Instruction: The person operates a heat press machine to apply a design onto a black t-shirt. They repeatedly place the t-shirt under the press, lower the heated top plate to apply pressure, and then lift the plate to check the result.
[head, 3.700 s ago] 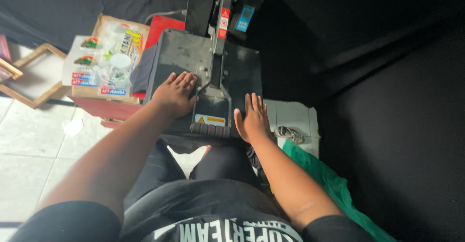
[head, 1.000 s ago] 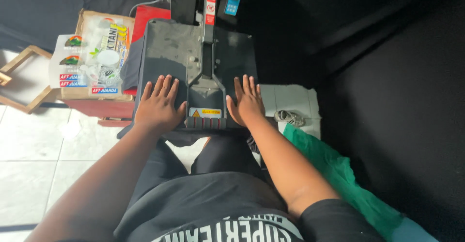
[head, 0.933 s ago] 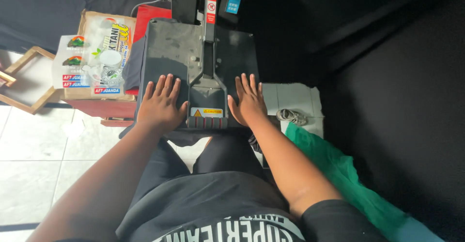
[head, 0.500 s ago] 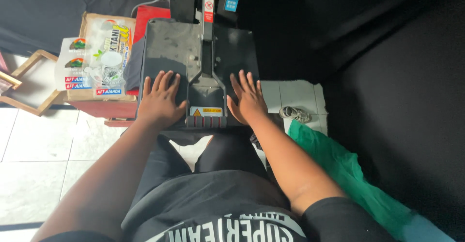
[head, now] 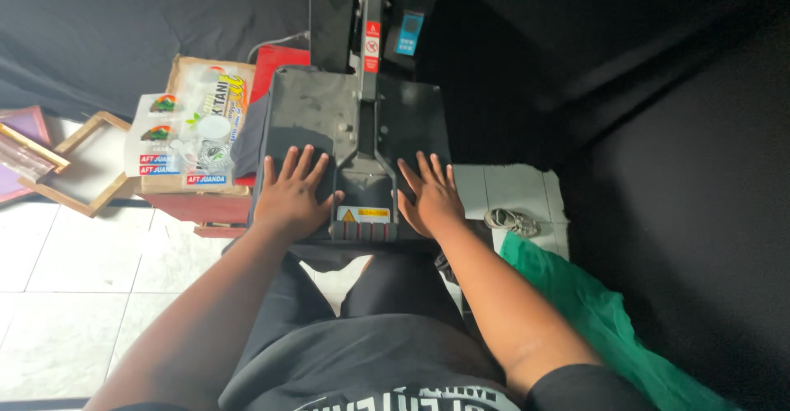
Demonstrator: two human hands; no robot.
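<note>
The heat press [head: 358, 127] sits low in front of the seated person, its dark upper plate [head: 313, 119] brought down flat and its handle [head: 364, 230] pointing back toward the lap. The left hand [head: 290, 197] lies palm-down on the plate just left of the handle's arm, fingers spread and loose, gripping nothing. The right hand [head: 429, 197] mirrors it on the other side, flat and open, holding nothing. Neither hand is on the handle grip, which lies between them, just nearer the body than the palms.

As I judge it, the pressing stage is under way: the plate looks closed, with both palms resting on it, and a dark edge of cloth [head: 247, 135] shows at the plate's left side, beyond the left hand's fingers. Whether anything lies fully under the plate I cannot tell. What seems left is lifting the handle and taking out whatever is inside.

Beyond the fingertips stands the control box [head: 407, 28] with a small blue panel. Out past the left hand is a cardboard box [head: 193, 131] topped with clear printed packets, then a wooden frame [head: 78, 164] on the tiled floor [head: 66, 296]. To the right of the right hand lie a coiled cord [head: 512, 222] and a green cloth [head: 592, 312], black drapery [head: 675, 131] behind.
</note>
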